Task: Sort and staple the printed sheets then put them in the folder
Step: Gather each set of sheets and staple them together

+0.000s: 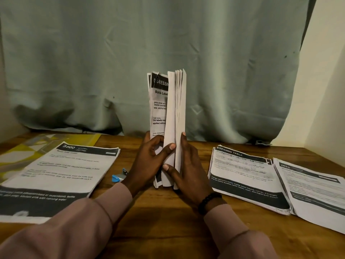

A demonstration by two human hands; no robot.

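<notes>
**Head view: a limp bundle stood on edge between two hands**

Head view shows our bundle of sheets (173, 116) standing upright at the centre of the frame, its lower edge resting on the bench (164, 212). Our left hand (149, 163) and right hand (188, 172) each grip it low down, fingers curled round the sides and thumbs pinching the front leaves. We judge the paper light but floppy: the top fans apart, and one corner looks torn. Holding lower keeps it square; squeezing mid-height would likely buckle it. Sorted piles lie at lower left (59, 171) and lower right (248, 176). A blue stapler (119, 176) lies just left of our left hand.
</notes>
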